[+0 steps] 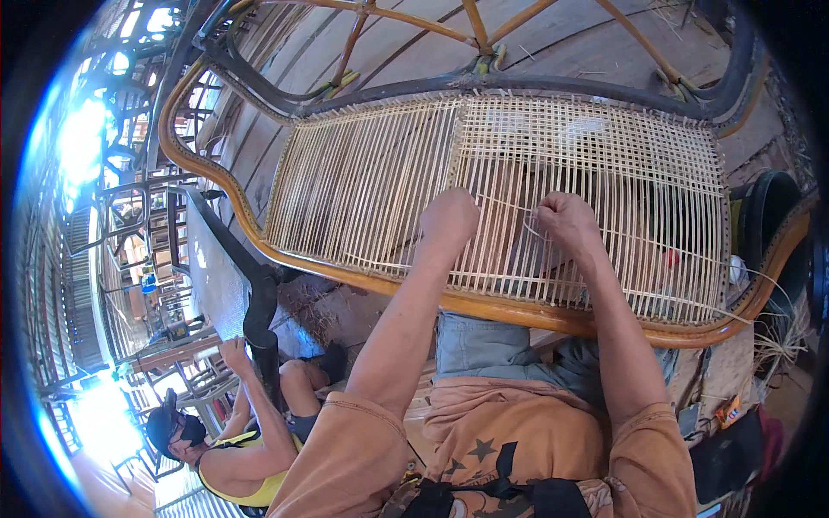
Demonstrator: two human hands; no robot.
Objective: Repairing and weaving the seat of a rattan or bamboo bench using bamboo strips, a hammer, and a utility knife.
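A rattan seat frame (484, 312) lies across my lap, strung with pale cane strands. Its right section (596, 129) has crosswise strands woven through the far part, making an open grid. In the left section (345, 190) the strands mostly run one way. Over the right section, my left hand (451, 216) is closed near the middle divider, pinching a thin cane strand (508, 202). My right hand (568, 222) is closed on the same strand farther right, where a small loop of it hangs below the fingers. The fingertips are partly hidden.
A co-worker in a yellow top (250, 475) sits at the lower left, beside a dark curved furniture part (259, 302). A dark bucket (773, 207) stands at the right. Loose cane ends (777, 341) hang near the frame's right corner. Wooden floorboards (561, 34) show beyond the frame.
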